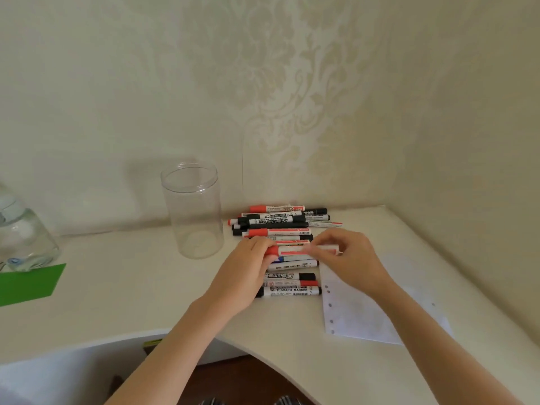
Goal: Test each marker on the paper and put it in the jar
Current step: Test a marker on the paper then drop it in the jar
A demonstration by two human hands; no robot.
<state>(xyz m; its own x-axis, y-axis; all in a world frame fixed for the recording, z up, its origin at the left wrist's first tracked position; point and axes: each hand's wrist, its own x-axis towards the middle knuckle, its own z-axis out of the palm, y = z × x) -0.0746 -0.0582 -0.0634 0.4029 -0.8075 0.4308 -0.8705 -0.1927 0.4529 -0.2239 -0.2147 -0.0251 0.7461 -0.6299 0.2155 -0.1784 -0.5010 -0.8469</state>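
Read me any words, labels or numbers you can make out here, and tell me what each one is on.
"WHITEBOARD MARKER": on the nearest black marker of the pile.
"WHITEBOARD MARKER", upside down: on a black marker near the back of the pile.
The smaller print on the other markers is too blurred to read.
The red marker that both hands hold: label blurred.
Jar, paper, green card: no text visible.
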